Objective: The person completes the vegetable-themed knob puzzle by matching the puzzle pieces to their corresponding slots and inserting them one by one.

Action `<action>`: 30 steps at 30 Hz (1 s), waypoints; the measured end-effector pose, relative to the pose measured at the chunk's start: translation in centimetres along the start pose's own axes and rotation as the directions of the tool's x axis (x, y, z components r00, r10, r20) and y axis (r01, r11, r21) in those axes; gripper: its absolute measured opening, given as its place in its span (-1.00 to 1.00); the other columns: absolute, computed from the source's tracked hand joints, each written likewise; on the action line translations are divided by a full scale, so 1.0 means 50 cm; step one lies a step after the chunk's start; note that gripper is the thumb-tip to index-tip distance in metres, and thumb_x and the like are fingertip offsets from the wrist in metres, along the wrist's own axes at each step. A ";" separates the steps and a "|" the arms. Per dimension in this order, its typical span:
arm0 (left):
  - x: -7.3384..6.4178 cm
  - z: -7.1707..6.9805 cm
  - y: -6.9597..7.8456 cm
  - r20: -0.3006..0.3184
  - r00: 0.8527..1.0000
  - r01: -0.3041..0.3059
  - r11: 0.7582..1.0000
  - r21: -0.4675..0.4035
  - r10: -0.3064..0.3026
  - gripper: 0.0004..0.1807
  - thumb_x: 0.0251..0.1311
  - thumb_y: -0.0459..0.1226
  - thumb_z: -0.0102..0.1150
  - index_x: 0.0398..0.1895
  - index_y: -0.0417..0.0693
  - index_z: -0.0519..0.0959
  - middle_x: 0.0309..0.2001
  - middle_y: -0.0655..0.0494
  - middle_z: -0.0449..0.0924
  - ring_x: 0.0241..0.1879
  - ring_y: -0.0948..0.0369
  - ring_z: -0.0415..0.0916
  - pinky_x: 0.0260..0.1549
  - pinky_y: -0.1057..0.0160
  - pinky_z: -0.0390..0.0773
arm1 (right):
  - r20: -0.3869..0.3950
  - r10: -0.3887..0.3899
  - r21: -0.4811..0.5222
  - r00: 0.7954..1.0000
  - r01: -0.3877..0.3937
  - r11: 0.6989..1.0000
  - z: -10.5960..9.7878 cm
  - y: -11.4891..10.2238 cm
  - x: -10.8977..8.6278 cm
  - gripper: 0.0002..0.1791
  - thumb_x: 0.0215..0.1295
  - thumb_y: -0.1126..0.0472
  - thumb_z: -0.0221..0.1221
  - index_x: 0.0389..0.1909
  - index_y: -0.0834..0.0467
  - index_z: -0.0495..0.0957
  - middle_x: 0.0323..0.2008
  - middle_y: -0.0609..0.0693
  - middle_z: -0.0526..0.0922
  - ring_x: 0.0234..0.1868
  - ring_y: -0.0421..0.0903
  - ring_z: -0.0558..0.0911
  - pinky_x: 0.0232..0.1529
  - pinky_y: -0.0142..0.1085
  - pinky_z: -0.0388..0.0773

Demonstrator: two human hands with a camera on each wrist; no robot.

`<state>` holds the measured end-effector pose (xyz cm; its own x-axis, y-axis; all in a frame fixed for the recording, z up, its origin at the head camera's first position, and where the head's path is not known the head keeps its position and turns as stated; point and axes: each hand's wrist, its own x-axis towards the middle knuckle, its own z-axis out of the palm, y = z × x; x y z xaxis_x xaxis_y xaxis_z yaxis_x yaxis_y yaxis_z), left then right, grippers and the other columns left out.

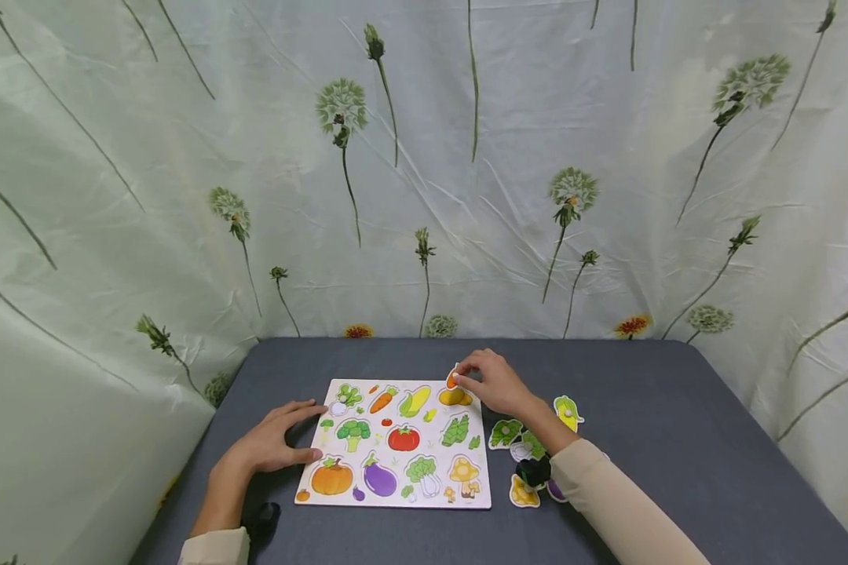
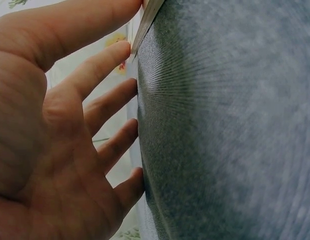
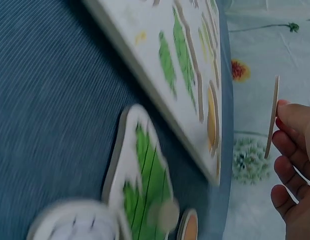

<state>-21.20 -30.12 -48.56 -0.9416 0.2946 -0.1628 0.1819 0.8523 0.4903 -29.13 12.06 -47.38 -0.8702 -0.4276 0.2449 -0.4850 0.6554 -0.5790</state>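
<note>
A white vegetable puzzle board [image 1: 385,502] lies flat, with coloured vegetable pictures outlined across it. My left hand [image 1: 275,439] is spread at its left side, thumb and fingertips touching the edge. Over the board's far right corner, my right hand [image 1: 496,386] pinches an orange puzzle piece [image 1: 451,378] with a white border, just above the potato picture [image 1: 455,397]. Seen from the right wrist, the held orange piece [image 3: 273,117] stands edge-on between thumb and fingers, its face hidden. In the left wrist view, the fingers [image 2: 102,110] of the left hand are extended.
Several loose vegetable pieces lie right of the board, partly under the right forearm: a corn piece [image 1: 568,412], a green leafy piece [image 1: 505,433], a yellow piece [image 1: 524,492]. The dark grey table [image 1: 650,392] meets a dandelion-print curtain [image 1: 424,173] behind.
</note>
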 end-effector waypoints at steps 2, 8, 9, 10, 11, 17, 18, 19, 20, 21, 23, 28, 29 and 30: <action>0.000 0.001 -0.001 0.001 1.000 0.003 1.000 0.001 -0.003 -0.12 0.03 0.13 0.49 0.46 0.15 0.45 0.53 -0.17 0.27 0.50 -0.39 0.06 0.25 -0.56 0.21 | 0.003 0.009 0.013 1.000 -0.009 1.000 0.008 -0.012 0.007 -0.91 0.41 0.09 0.31 -0.20 -0.02 0.75 -0.19 -0.13 0.67 -0.07 -0.12 0.56 0.02 -0.11 0.54; 0.004 0.006 -0.005 -0.001 1.000 0.017 1.000 -0.004 -0.017 -0.10 0.01 0.15 0.49 0.47 0.16 0.45 0.54 -0.17 0.25 0.53 -0.38 0.03 0.27 -0.56 0.19 | 0.008 0.014 0.036 1.000 -0.014 0.999 0.035 -0.047 0.030 -0.89 0.40 0.08 0.31 -0.20 0.01 0.75 -0.20 -0.12 0.66 -0.05 -0.08 0.55 0.02 -0.12 0.54; 0.005 0.006 -0.006 -0.003 1.000 0.018 1.000 -0.007 -0.018 -0.09 0.01 0.16 0.49 0.47 0.16 0.44 0.54 -0.16 0.25 0.53 -0.37 0.02 0.27 -0.56 0.18 | 0.006 0.015 0.035 1.000 -0.016 0.999 0.040 -0.052 0.034 -0.89 0.40 0.08 0.32 -0.20 0.01 0.75 -0.20 -0.12 0.66 -0.05 -0.08 0.56 0.01 -0.12 0.55; 0.005 0.006 -0.007 -0.005 1.000 0.014 1.000 -0.005 -0.014 -0.09 0.01 0.16 0.49 0.47 0.16 0.44 0.54 -0.17 0.25 0.53 -0.37 0.03 0.27 -0.56 0.19 | 0.006 0.019 0.029 1.000 -0.019 0.999 0.045 -0.058 0.038 -0.90 0.39 0.08 0.33 -0.21 0.00 0.75 -0.20 -0.12 0.66 -0.05 -0.09 0.56 0.02 -0.13 0.55; 0.005 0.006 -0.007 -0.006 1.000 0.015 1.000 -0.008 -0.015 -0.09 0.01 0.17 0.49 0.47 0.16 0.45 0.55 -0.16 0.25 0.53 -0.37 0.03 0.27 -0.56 0.18 | 0.007 0.020 0.027 1.000 -0.020 0.999 0.050 -0.063 0.042 -0.90 0.39 0.07 0.33 -0.21 0.00 0.75 -0.20 -0.12 0.67 -0.05 -0.10 0.56 0.01 -0.13 0.56; 0.002 0.003 -0.009 -0.014 1.000 0.016 1.000 0.001 -0.016 -0.10 0.01 0.15 0.49 0.47 0.15 0.45 0.54 -0.17 0.25 0.52 -0.36 0.04 0.26 -0.55 0.20 | 0.041 -0.007 0.022 0.999 0.006 1.000 0.081 -0.090 0.068 -0.87 0.43 0.06 0.29 -0.18 0.00 0.75 -0.18 -0.11 0.67 -0.07 -0.13 0.55 -0.02 -0.18 0.55; 0.001 0.002 -0.009 -0.015 1.000 0.015 1.000 0.001 -0.015 -0.10 0.02 0.15 0.49 0.47 0.15 0.45 0.54 -0.16 0.25 0.52 -0.37 0.04 0.26 -0.55 0.20 | 0.047 -0.013 0.020 0.999 0.012 1.000 0.086 -0.094 0.072 -0.87 0.44 0.06 0.29 -0.18 0.00 0.75 -0.18 -0.11 0.67 -0.07 -0.13 0.55 -0.03 -0.19 0.55; 0.001 0.001 -0.009 -0.015 1.000 0.017 1.000 -0.001 -0.017 -0.10 0.01 0.15 0.49 0.47 0.16 0.45 0.55 -0.15 0.25 0.53 -0.36 0.03 0.27 -0.55 0.20 | 0.052 -0.018 0.020 0.998 0.017 1.000 0.090 -0.098 0.076 -0.86 0.44 0.05 0.28 -0.17 0.00 0.75 -0.18 -0.11 0.67 -0.08 -0.12 0.55 -0.04 -0.19 0.55; 0.001 0.001 -0.009 -0.015 1.000 0.019 1.000 -0.002 -0.020 -0.10 0.01 0.16 0.48 0.47 0.16 0.45 0.55 -0.15 0.25 0.53 -0.35 0.03 0.28 -0.55 0.20 | 0.056 -0.018 0.017 0.998 0.017 1.000 0.095 -0.102 0.080 -0.85 0.44 0.05 0.28 -0.17 0.01 0.76 -0.18 -0.11 0.67 -0.08 -0.13 0.55 -0.05 -0.20 0.54; 0.001 0.000 -0.009 -0.016 1.000 0.016 1.000 -0.001 -0.016 -0.10 0.02 0.16 0.48 0.47 0.16 0.45 0.55 -0.15 0.25 0.53 -0.35 0.03 0.27 -0.55 0.20 | 0.059 -0.020 0.014 0.998 0.019 1.000 0.099 -0.105 0.084 -0.85 0.44 0.05 0.28 -0.18 0.01 0.76 -0.19 -0.11 0.68 -0.08 -0.13 0.55 -0.06 -0.21 0.54; 0.001 0.000 -0.007 -0.015 1.000 0.005 1.000 0.004 -0.005 -0.11 0.02 0.15 0.48 0.47 0.15 0.45 0.54 -0.17 0.25 0.52 -0.37 0.05 0.25 -0.55 0.22 | 0.064 -0.015 0.006 0.998 0.014 1.000 0.107 -0.111 0.091 -0.84 0.44 0.04 0.29 -0.18 0.01 0.77 -0.19 -0.11 0.68 -0.09 -0.15 0.55 -0.07 -0.23 0.54; 0.003 0.002 -0.003 -0.008 1.000 0.019 1.000 0.001 -0.019 -0.11 0.02 0.15 0.48 0.47 0.16 0.45 0.54 -0.17 0.25 0.51 -0.35 0.08 0.25 -0.53 0.24 | 0.077 -0.004 -0.005 0.997 0.005 1.000 0.126 -0.121 0.105 -0.83 0.43 0.03 0.30 -0.17 0.02 0.78 -0.20 -0.11 0.69 -0.11 -0.15 0.57 0.01 -0.19 0.56; 0.003 0.003 -0.002 -0.006 1.000 0.024 1.000 -0.001 -0.024 -0.11 0.02 0.15 0.49 0.47 0.16 0.45 0.54 -0.17 0.25 0.51 -0.34 0.07 0.26 -0.53 0.24 | 0.078 -0.004 -0.004 0.997 0.005 1.000 0.130 -0.122 0.107 -0.83 0.42 0.03 0.30 -0.17 0.02 0.78 -0.20 -0.11 0.70 -0.11 -0.14 0.58 0.03 -0.17 0.56; 0.003 0.003 -0.001 -0.004 1.000 0.030 1.000 -0.003 -0.030 -0.11 0.01 0.15 0.49 0.47 0.17 0.45 0.55 -0.16 0.25 0.51 -0.34 0.07 0.26 -0.53 0.24 | 0.078 -0.005 -0.001 0.997 0.005 1.000 0.133 -0.123 0.110 -0.83 0.42 0.04 0.31 -0.17 0.02 0.78 -0.20 -0.10 0.71 -0.12 -0.14 0.59 0.05 -0.15 0.57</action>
<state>-21.33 -30.06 -48.73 -0.9478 0.2673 -0.1738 0.1531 0.8596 0.4875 -30.32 1.52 -47.66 -0.8581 -0.4784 0.1862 -0.4896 0.6536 -0.5771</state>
